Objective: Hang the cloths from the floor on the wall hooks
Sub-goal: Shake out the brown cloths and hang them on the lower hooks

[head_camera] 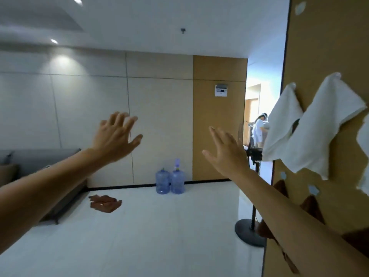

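A pile of brown cloths (pixel 105 203) lies on the white floor beside the sofa, far ahead of me. Two white cloths (pixel 283 124) (pixel 327 126) hang from hooks on the tan wall panel (pixel 327 47) at my right, and a third white one (pixel 364 156) shows at the frame edge. Brown cloths (pixel 311 206) hang lower on the same panel. Small pale hooks (pixel 312 189) stick out of it. My left hand (pixel 115 136) and my right hand (pixel 227 150) are both raised in the air with fingers spread, holding nothing.
A grey sofa (pixel 40 158) stands at the left wall. Two blue water jugs (pixel 169 180) sit at the far wall. A floor fan with a round black base (pixel 249 230) stands by the panel's edge. A person in white (pixel 259 128) stands in the far room.
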The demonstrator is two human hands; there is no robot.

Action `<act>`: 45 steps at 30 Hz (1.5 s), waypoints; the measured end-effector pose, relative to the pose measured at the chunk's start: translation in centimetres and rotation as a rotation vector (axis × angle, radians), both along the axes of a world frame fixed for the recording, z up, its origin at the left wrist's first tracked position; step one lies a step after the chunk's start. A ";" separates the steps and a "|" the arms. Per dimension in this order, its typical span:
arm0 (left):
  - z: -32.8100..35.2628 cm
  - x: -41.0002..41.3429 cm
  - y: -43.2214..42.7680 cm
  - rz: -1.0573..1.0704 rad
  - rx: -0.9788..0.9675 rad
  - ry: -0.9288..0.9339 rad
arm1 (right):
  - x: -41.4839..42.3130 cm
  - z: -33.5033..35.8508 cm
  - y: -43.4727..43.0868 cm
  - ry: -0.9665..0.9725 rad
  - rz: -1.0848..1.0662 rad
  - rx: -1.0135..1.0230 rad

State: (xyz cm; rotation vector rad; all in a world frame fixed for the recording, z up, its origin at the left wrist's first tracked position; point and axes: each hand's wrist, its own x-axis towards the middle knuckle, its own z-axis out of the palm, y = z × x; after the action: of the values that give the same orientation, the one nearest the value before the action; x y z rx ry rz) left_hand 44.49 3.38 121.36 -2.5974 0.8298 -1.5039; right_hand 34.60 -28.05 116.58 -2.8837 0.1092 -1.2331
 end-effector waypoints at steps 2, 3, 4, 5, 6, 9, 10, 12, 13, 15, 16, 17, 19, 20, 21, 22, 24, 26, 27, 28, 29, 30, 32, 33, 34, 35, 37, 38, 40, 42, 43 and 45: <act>2.0 0.8 3.3 0.060 0.011 -0.030 | 2.6 2.5 2.6 -0.011 0.026 -0.020; 3.1 1.4 5.1 0.087 0.012 -0.052 | 4.0 3.7 4.0 -0.020 0.038 -0.023; 4.1 1.9 6.7 0.113 0.009 -0.083 | 5.5 4.9 5.2 -0.033 0.058 -0.023; 5.3 2.6 8.5 0.139 0.005 -0.118 | 7.0 6.1 6.6 -0.050 0.081 -0.016; 6.6 3.4 10.3 0.163 0.000 -0.154 | 8.6 7.4 8.1 -0.072 0.103 -0.006; 10.1 6.4 14.8 0.210 -0.021 -0.222 | 13.7 10.9 12.7 -0.136 0.173 -0.011; 11.0 7.7 15.7 0.214 -0.014 -0.238 | 15.2 11.9 14.0 -0.153 0.189 -0.028; 12.6 10.9 16.8 0.212 -0.037 -0.281 | 18.3 13.4 16.1 -0.187 0.205 -0.037; 13.8 12.7 17.2 0.206 -0.070 -0.305 | 20.2 14.3 17.2 -0.217 0.214 -0.043; 16.3 15.8 16.6 0.159 -0.177 -0.339 | 22.9 15.5 18.4 -0.264 0.219 -0.038; 17.9 17.7 16.2 0.138 -0.220 -0.352 | 24.8 16.2 19.1 -0.303 0.223 -0.023; 19.2 19.6 15.6 0.116 -0.259 -0.352 | 26.6 16.9 19.6 -0.329 0.226 -0.014; 20.5 23.3 14.5 0.099 -0.304 -0.346 | 30.1 17.7 20.5 -0.329 0.215 -0.009; 20.6 25.3 13.9 0.097 -0.314 -0.343 | 32.0 17.9 20.8 -0.323 0.212 -0.007; 20.3 27.4 13.4 0.096 -0.306 -0.343 | 33.8 17.8 21.0 -0.318 0.218 0.001; 19.9 29.3 12.7 0.103 -0.282 -0.342 | 35.6 17.6 21.0 -0.316 0.219 0.012; 18.1 33.2 11.6 0.159 -0.198 -0.307 | 39.2 16.8 21.0 -0.304 0.195 0.016; 15.7 37.0 11.4 0.209 -0.135 -0.227 | 43.0 15.2 21.4 -0.257 0.204 0.031; 14.4 39.0 11.5 0.227 -0.125 -0.204 | 44.9 14.3 21.7 -0.237 0.211 0.038; 13.2 41.1 11.7 0.243 -0.113 -0.189 | 46.9 13.4 22.0 -0.217 0.212 0.039; 12.1 43.2 11.7 0.259 -0.093 -0.171 | 48.9 12.5 22.2 -0.205 0.208 0.036; 11.0 45.4 11.6 0.279 -0.070 -0.153 | 51.0 11.6 22.2 -0.201 0.199 0.025; 8.9 49.5 11.7 0.312 -0.045 -0.113 | 55.5 9.9 22.4 -0.189 0.197 0.010; 8.0 51.5 11.8 0.321 -0.045 -0.102 | 57.9 9.1 22.4 -0.182 0.208 0.010; 7.1 53.6 11.9 0.326 -0.041 -0.098 | 60.3 8.3 22.4 -0.173 0.218 0.016; 6.3 55.9 11.9 0.336 -0.035 -0.091 | 62.9 7.5 22.4 -0.162 0.229 0.023; 4.4 60.4 12.0 0.369 -0.010 -0.065 | 68.3 5.9 22.5 -0.135 0.264 0.043; 3.6 62.7 12.1 0.386 0.001 -0.058 | 71.1 5.2 22.6 -0.121 0.282 0.055; 2.5 67.2 12.3 0.423 0.017 -0.037 | 76.6 4.3 22.8 -0.087 0.314 0.076; 1.7 71.2 12.6 0.459 0.042 -0.002 | 81.7 3.3 23.4 -0.051 0.335 0.072; 1.3 73.1 12.9 0.471 0.046 0.005 | 84.1 2.9 23.8 -0.040 0.346 0.066; 0.5 76.6 13.7 0.485 0.037 0.011 | 88.7 2.1 25.0 -0.025 0.381 0.053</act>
State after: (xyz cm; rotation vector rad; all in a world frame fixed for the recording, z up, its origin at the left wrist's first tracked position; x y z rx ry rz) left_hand 121.10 17.06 121.86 -2.5260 0.1943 -1.3152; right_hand 123.30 -3.02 118.66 -2.6702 -0.3828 -1.1691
